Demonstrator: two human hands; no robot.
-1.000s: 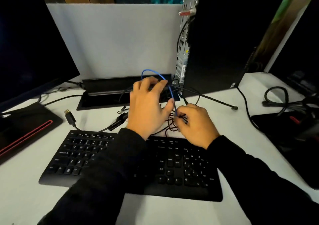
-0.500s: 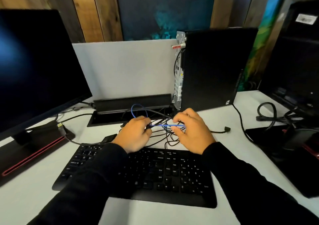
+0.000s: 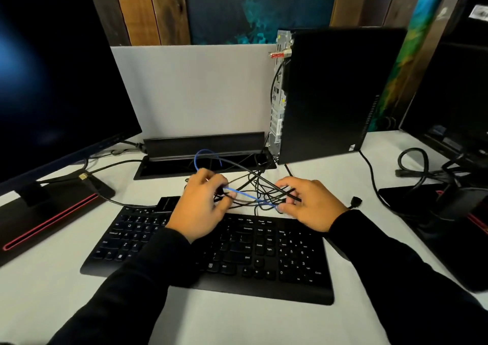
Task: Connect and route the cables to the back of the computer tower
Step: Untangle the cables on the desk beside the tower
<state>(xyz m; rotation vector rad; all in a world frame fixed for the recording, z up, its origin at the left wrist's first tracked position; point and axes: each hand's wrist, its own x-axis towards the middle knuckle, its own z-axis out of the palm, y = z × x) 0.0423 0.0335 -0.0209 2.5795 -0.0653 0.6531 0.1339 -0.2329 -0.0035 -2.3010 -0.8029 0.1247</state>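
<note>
- While the left hand [image 3: 203, 204] pinches one end of a stretch of blue cable [image 3: 245, 195] and the right hand [image 3: 309, 202] pinches the other, the line runs taut between them through a knot of black cables [image 3: 260, 186]; pulling harder would likely tighten the tangle rather than free it.
- Beyond the left hand's fingers the blue cable loops up over the open cable tray [image 3: 203, 157]; a tug could drag that loop, or a black lead, down into the slot.
- The computer tower [image 3: 335, 93] stands beyond the right hand, its rear panel [image 3: 280, 93] turned sideways; one black lead already hangs from it, and a snagged pull might work it loose.
- A loose black plug [image 3: 356, 201] lies just right of the right hand, easily swept off.
- Hard to make out: the blue cable's connector is hidden by fingers, the ports on the rear panel are too small to tell apart, and which black cable is which is lost in the knot above the keyboard [image 3: 211, 249].
</note>
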